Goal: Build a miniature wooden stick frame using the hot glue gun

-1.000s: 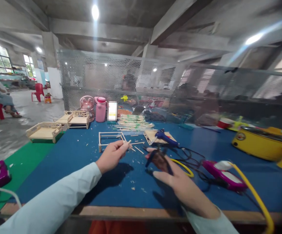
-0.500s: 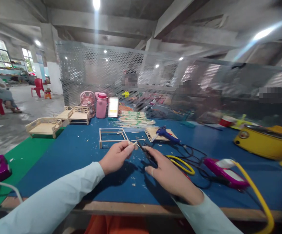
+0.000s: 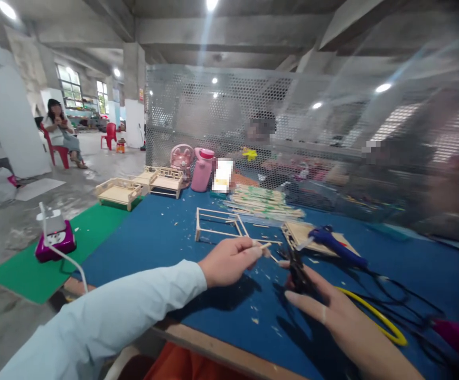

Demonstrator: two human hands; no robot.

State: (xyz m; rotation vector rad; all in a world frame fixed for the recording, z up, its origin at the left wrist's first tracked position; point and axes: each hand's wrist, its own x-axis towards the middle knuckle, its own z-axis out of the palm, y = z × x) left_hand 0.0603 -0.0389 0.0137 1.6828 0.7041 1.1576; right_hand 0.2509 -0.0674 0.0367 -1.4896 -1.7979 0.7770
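Note:
My left hand [image 3: 231, 261] is closed, pinching a short thin wooden stick [image 3: 267, 246] between thumb and fingertips. To its right, my right hand [image 3: 332, 306] holds dark pliers [image 3: 299, 272], whose jaws point toward the stick. Whether the jaws touch any wood is hard to make out. Another slim wooden piece shows just below the left fingertips. Behind my left hand stands a small open wooden frame [image 3: 217, 230]. A flat wooden piece [image 3: 292, 235] lies beyond the pliers, with a blue glue gun [image 3: 336, 245] resting over it.
Bundled wooden sticks [image 3: 263, 203] lie at the back by a pink bottle [image 3: 202, 171] and a lit phone [image 3: 222, 177]. Small wooden beds [image 3: 118, 192] stand at the far left. A purple power strip [image 3: 57, 243], a yellow loop [image 3: 380, 316] and dark cables flank the hands.
The view has swung left, so everything on the table appears farther right. The pliers and right hand are slightly farther from the left fingertips. The left hand still pinches the stick.

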